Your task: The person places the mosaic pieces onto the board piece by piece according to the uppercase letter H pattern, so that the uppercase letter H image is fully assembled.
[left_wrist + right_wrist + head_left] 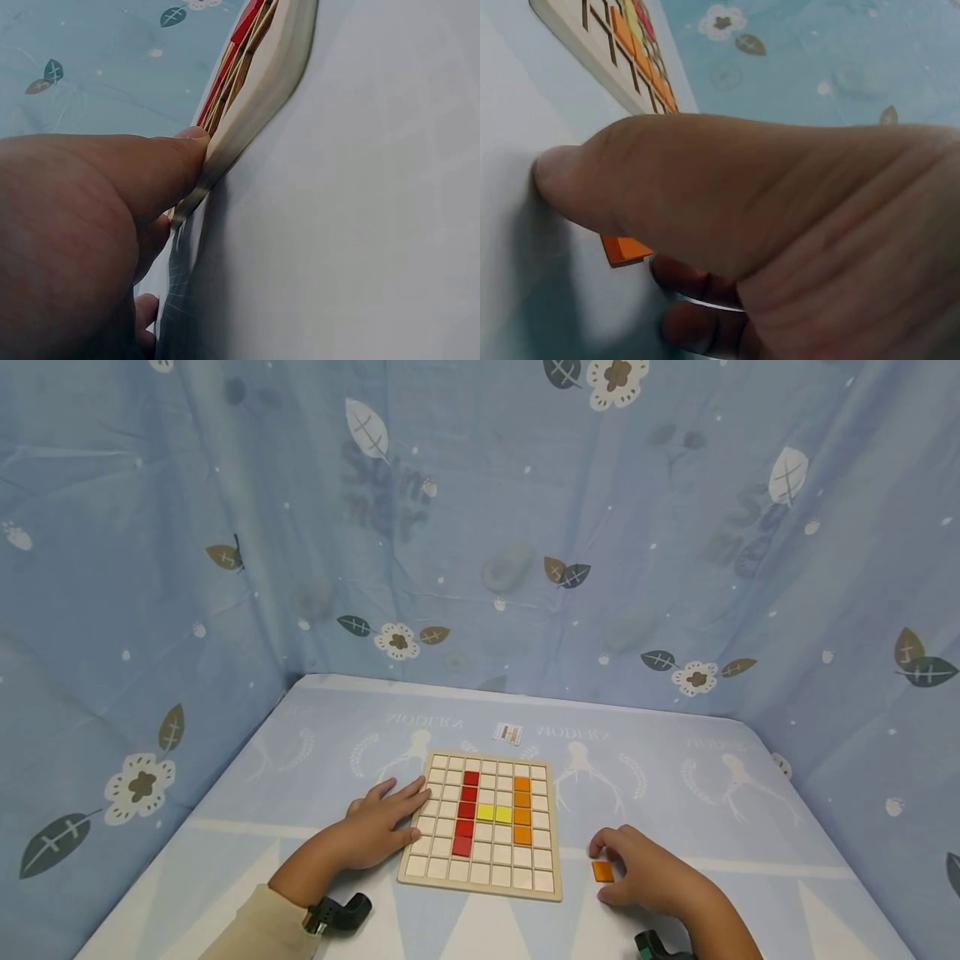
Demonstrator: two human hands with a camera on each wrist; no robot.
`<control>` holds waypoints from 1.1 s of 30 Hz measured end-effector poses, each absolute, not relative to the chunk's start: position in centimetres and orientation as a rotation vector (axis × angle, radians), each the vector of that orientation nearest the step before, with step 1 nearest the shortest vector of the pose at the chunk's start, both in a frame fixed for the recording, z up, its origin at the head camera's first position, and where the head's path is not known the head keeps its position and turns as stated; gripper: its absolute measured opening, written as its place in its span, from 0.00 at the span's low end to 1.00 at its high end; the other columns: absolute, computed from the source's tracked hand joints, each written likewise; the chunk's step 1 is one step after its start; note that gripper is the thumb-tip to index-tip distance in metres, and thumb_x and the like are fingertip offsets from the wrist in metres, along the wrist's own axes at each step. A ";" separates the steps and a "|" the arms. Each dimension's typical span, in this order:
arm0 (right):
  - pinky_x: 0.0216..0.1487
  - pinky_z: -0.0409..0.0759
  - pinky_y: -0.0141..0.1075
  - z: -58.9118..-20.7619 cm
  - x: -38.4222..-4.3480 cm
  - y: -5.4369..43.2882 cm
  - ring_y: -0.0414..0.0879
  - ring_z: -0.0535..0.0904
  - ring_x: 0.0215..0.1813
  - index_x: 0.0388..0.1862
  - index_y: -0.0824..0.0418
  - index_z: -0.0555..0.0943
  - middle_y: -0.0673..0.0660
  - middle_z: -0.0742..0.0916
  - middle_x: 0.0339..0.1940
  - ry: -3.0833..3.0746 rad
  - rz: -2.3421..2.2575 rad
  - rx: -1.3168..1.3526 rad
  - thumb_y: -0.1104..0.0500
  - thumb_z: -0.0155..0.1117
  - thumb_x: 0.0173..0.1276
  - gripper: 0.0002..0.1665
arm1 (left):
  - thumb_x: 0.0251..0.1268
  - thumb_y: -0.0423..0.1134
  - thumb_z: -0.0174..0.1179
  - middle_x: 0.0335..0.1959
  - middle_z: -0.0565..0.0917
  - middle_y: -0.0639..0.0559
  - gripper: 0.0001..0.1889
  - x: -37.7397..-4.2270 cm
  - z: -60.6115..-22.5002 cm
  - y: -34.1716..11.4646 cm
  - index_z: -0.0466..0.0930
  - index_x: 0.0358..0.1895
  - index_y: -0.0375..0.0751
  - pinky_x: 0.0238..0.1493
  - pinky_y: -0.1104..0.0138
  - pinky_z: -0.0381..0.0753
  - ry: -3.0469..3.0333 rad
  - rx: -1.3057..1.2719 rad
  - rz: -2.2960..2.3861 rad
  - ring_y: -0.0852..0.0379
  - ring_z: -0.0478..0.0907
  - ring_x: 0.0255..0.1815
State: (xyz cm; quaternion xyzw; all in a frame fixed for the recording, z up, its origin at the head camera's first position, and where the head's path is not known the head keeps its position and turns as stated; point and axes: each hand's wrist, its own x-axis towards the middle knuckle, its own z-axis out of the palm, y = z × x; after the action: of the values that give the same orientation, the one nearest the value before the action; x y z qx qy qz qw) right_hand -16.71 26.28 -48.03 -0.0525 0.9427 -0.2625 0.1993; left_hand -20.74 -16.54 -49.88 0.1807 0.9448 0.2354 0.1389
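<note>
A square wooden grid board (480, 887) holds a column of several red tiles (467, 810), two yellow tiles (494, 813) and a column of several orange tiles (522, 817) among pale squares. My left hand (375, 827) rests on the board's left edge with fingers stretched; in the left wrist view its thumb (169, 169) touches the rim. To the right of the board, my right hand (645, 868) arches around a loose orange tile (602, 872) lying on the table. In the right wrist view the thumb (630, 176) stands apart from that tile, partly covering it.
A small printed card (508, 733) lies behind the board. The patterned cloth on the table (300, 768) runs back to a blue floral curtain (480, 527), which also hangs on both sides. Black devices are strapped to both wrists.
</note>
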 end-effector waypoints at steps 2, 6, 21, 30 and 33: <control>0.51 0.75 0.45 -48.1 -16.8 26.3 0.48 0.73 0.47 0.44 0.46 0.80 0.51 0.79 0.45 2.633 -0.745 -0.151 0.59 0.88 0.49 0.27 | 0.78 0.54 0.60 0.87 0.51 0.64 0.35 -20.7 -49.8 -16.5 0.61 0.83 0.61 0.74 0.31 0.50 2.730 0.525 0.685 0.38 0.40 0.88; 0.44 0.74 0.42 -48.2 -16.8 26.4 0.48 0.73 0.44 0.44 0.49 0.80 0.52 0.79 0.40 2.618 -0.781 -0.181 0.60 0.86 0.51 0.26 | 0.78 0.54 0.60 0.87 0.51 0.65 0.35 -20.9 -50.1 -16.6 0.61 0.83 0.61 0.74 0.31 0.50 2.736 0.527 0.683 0.38 0.40 0.88; 0.35 0.69 0.37 -48.5 -16.4 27.0 0.48 0.73 0.37 0.39 0.52 0.80 0.53 0.78 0.33 2.629 -0.858 -0.302 0.63 0.81 0.58 0.17 | 0.78 0.54 0.61 0.87 0.52 0.63 0.35 -20.6 -50.2 -16.6 0.61 0.83 0.61 0.75 0.31 0.49 2.729 0.509 0.679 0.38 0.40 0.88; 0.38 0.71 0.38 -48.3 -16.5 26.5 0.47 0.73 0.39 0.38 0.51 0.81 0.52 0.79 0.35 2.686 -0.823 -0.260 0.64 0.79 0.58 0.16 | 0.78 0.55 0.60 0.87 0.51 0.66 0.35 -20.9 -50.3 -16.6 0.60 0.83 0.62 0.75 0.31 0.49 2.737 0.511 0.670 0.39 0.40 0.88; 0.38 0.71 0.36 -48.4 -16.6 26.0 0.46 0.73 0.39 0.38 0.51 0.80 0.51 0.79 0.35 2.723 -0.838 -0.236 0.64 0.79 0.58 0.16 | 0.78 0.54 0.60 0.87 0.50 0.65 0.35 -21.0 -50.3 -16.5 0.60 0.84 0.62 0.74 0.30 0.48 2.730 0.523 0.676 0.39 0.39 0.88</control>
State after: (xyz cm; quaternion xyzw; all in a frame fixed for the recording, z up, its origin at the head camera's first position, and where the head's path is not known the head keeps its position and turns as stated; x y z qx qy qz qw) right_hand -16.61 26.00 -48.38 -0.0818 0.9430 -0.2902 0.1408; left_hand -20.98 -16.54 -50.29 0.1810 0.9450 0.2339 0.1398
